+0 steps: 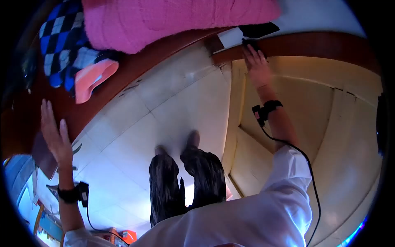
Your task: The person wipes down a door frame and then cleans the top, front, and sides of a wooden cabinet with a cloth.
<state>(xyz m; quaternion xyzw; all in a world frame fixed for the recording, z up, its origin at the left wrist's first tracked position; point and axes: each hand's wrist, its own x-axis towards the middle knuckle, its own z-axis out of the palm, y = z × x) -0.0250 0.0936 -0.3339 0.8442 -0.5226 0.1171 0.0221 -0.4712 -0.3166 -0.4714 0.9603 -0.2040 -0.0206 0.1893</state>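
Note:
My left hand (55,133) is open, fingers stretched out and thumb apart, at the edge of a dark red-brown wooden surface (94,111). Nothing shows in it. My right hand (258,68) reaches over the brown wooden ledge (321,44) on the right. Its fingers are over a small black thing (247,42) that shows at the fingertips and beside the hand; its kind is hidden. Just beyond lie a white flat piece (231,38) and a black flat piece (259,29).
A pink cloth (177,18) and a blue-black checked cloth (61,45) lie on the wood, beside a folded salmon-coloured piece (92,78). Yellowish cabinet panels (300,99) stand on the right. Below is a pale tiled floor (127,127). Cables hang from both wristbands.

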